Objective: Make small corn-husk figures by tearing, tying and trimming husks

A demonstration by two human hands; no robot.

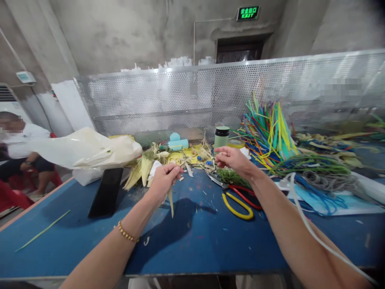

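Note:
My left hand [164, 178] is closed, thumb against the fingers, over the middle of the blue table. Below its fingers hangs a pale strip of corn husk [171, 202], narrowing to a point. My right hand [231, 158] is raised a little farther off, its fingers curled with the thumb side hidden; what it pinches, if anything, I cannot make out. Beneath the right wrist lie scissors [246, 216] with one yellow and one red handle, blades toward the middle. Dry husks [146, 168] sit left of my left hand, and husk scraps spread behind both hands.
A black phone [106, 192] and a whitish plastic bag [90, 150] lie left. Behind my right hand stand a green jar [221, 139] and a bundle of coloured strips [270, 132]. Cords, a blue mask [315, 196] and a white cable [303, 218] are right. A person [25, 140] sits far left.

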